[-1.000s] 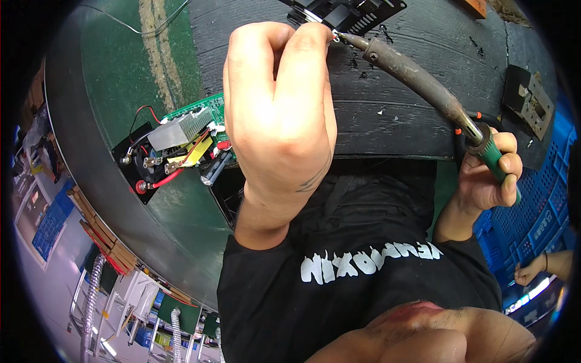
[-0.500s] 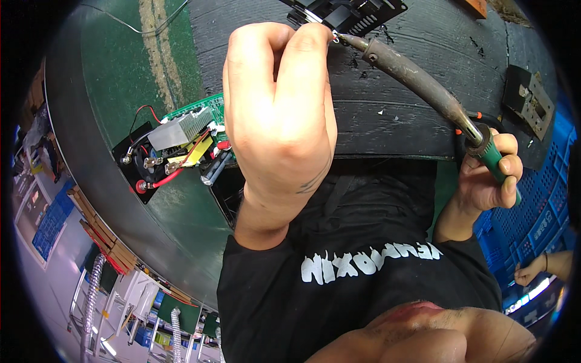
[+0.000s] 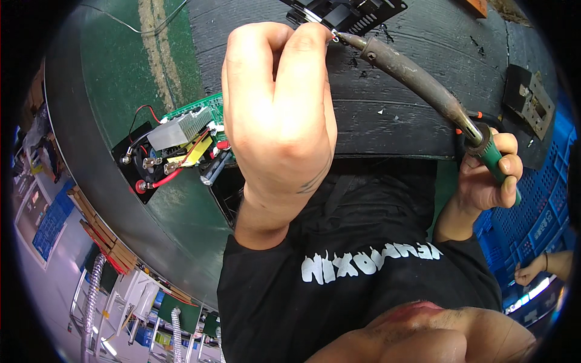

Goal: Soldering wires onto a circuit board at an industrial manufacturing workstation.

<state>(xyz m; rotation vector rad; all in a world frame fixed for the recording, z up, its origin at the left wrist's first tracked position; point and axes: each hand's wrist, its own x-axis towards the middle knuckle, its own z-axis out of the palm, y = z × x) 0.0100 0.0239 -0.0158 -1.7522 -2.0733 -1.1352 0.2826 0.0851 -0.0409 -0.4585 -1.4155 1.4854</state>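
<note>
Grips the green handle of a soldering iron (image 3: 423,85) in the right hand (image 3: 487,175), with fingers bent around it, close to the near right corner of the black worktop (image 3: 411,127). Points the iron leftward and away, its tip just beside the fingertips of the left hand (image 3: 278,115). Holds the left hand across the near edge, back side up, with fingers closed together in a pinch. Cannot tell exactly the thing inside this pinch, but can see 1 small wire (image 3: 335,39), red and white, coming out at the fingertips, very near the iron tip; cannot tell about contact. Can see beyond them, toward the far edge, 1 black slotted part (image 3: 348,19), cut off partly from view. Can find at the near left corner, beside the left wrist, 1 green circuit board (image 3: 213,104) with 1 grey metal block (image 3: 178,130) and 1 red cable (image 3: 168,177). Can notice near the right edge 1 metal plate (image 3: 540,103) with holes, and past this edge 1 blue crate (image 3: 548,209).
</note>
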